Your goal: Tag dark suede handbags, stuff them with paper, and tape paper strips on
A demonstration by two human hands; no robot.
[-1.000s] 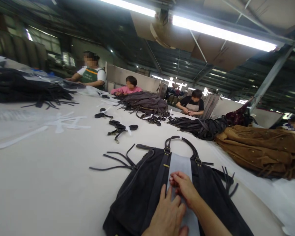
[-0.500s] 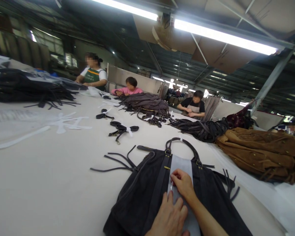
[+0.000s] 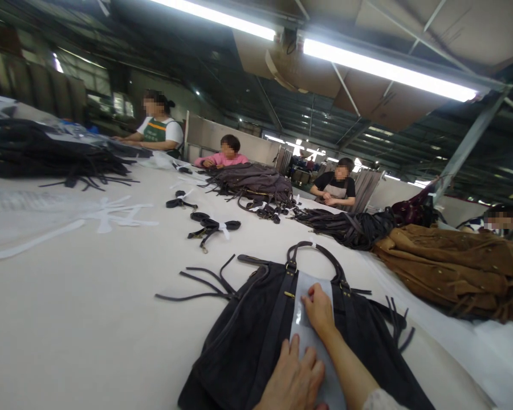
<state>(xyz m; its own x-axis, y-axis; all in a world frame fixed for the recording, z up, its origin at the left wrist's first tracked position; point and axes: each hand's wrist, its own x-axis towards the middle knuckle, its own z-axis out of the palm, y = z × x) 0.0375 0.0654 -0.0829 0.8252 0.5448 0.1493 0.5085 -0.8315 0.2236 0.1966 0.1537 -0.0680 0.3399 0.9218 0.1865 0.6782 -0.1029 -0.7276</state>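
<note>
A black handbag (image 3: 239, 336) lies on the white table in front of me, its handles (image 3: 297, 249) pointing away. Down its middle runs a pale grey strip (image 3: 314, 278) of thin sheet. My left hand (image 3: 293, 370) rests flat on the strip's lower part and the bag, fingers spread. Higher up, my right hand (image 3: 319, 310) is over the strip with thumb and forefinger pinched together; what they hold, if anything, is too small to tell. Beside those fingertips a shiny clear patch (image 3: 298, 316) shows on the strip. A brass-coloured zip pull (image 3: 289, 295) sits just left of it.
Bundled black straps (image 3: 214, 225) lie beyond the bag. Brown bags (image 3: 448, 267) are piled at right, dark bags (image 3: 256, 183) at the back and black ones (image 3: 38, 151) at left. White paper strips (image 3: 119, 213) lie left. Co-workers sit around the table's far side.
My right hand has moved slightly up and away from the white sliver by its fingertips, where a shiny patch now shows. My left hand stays in place on the bag.
</note>
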